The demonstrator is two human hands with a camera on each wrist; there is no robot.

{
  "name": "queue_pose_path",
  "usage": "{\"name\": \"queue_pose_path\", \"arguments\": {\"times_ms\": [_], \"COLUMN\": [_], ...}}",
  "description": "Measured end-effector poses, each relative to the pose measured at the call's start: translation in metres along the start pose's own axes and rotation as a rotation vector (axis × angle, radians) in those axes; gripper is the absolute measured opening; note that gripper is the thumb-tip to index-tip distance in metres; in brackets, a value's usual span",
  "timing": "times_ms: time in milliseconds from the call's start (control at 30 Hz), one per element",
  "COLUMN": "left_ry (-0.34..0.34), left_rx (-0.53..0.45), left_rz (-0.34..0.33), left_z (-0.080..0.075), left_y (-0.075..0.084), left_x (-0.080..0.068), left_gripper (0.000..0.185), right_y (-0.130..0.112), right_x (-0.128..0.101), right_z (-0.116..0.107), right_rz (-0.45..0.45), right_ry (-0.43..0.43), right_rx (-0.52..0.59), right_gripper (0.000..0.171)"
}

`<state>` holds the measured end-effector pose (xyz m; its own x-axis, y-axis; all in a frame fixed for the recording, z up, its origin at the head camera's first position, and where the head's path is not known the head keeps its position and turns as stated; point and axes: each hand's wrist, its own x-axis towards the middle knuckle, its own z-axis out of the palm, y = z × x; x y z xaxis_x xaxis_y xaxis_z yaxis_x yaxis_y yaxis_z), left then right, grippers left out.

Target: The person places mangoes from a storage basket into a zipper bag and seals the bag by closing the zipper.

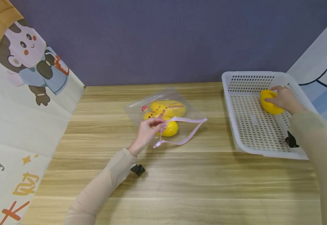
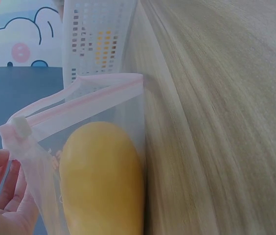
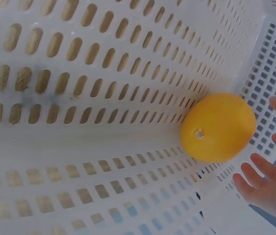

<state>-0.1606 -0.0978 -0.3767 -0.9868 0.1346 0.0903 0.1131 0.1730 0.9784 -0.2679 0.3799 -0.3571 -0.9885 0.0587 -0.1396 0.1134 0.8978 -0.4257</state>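
Observation:
A clear zip bag with a pink slider closure (image 1: 188, 120) lies on the table, its mouth parted. Inside it are several yellow fruits (image 1: 171, 128), mango-like in shape. My left hand (image 1: 147, 132) pinches the bag's edge near the slider, thumb against fingers; the left wrist view shows this grip beside a large yellow fruit (image 2: 101, 178). Over in the white basket (image 1: 228, 117), my right hand (image 1: 285, 98) is at another yellow mango-like fruit (image 1: 273, 108). The right wrist view shows its fingers (image 3: 270, 174) spread beside that fruit (image 3: 218, 127), a small gap between them.
The perforated basket stands at the table's right side, its walls raised around the fruit. A dark blue panel (image 1: 152, 40) borders the back of the wooden table (image 1: 180, 184). Printed cloths (image 1: 14, 125) hang at both sides. Black wrist devices (image 1: 138, 170) show at the sleeves.

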Motion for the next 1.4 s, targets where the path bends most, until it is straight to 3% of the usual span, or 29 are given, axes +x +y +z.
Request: {"name": "queue_pose_path", "arguments": {"times_ms": [433, 733, 1100, 1400], "left_ry": [-0.002, -0.004, -0.013, -0.008], "left_rx": [0.005, 0.009, 0.034, 0.064], "left_rz": [-0.033, -0.014, -0.03, -0.027], "left_z": [0.0, 0.0, 0.0, 0.002], "left_y": [0.0, -0.001, -0.001, 0.026], "left_x": [0.0, -0.001, 0.0, -0.01], "left_gripper": [0.017, 0.017, 0.019, 0.018], "right_y": [0.009, 0.014, 0.015, 0.015], "right_x": [0.001, 0.004, 0.006, 0.009], "right_z": [0.003, 0.009, 0.014, 0.02], "right_rz": [0.031, 0.097, 0.118, 0.104], "right_ry": [0.01, 0.011, -0.01, -0.015], "right_rx": [0.002, -0.008, -0.021, -0.024], "right_gripper": [0.073, 0.074, 0.081, 0.078]}}
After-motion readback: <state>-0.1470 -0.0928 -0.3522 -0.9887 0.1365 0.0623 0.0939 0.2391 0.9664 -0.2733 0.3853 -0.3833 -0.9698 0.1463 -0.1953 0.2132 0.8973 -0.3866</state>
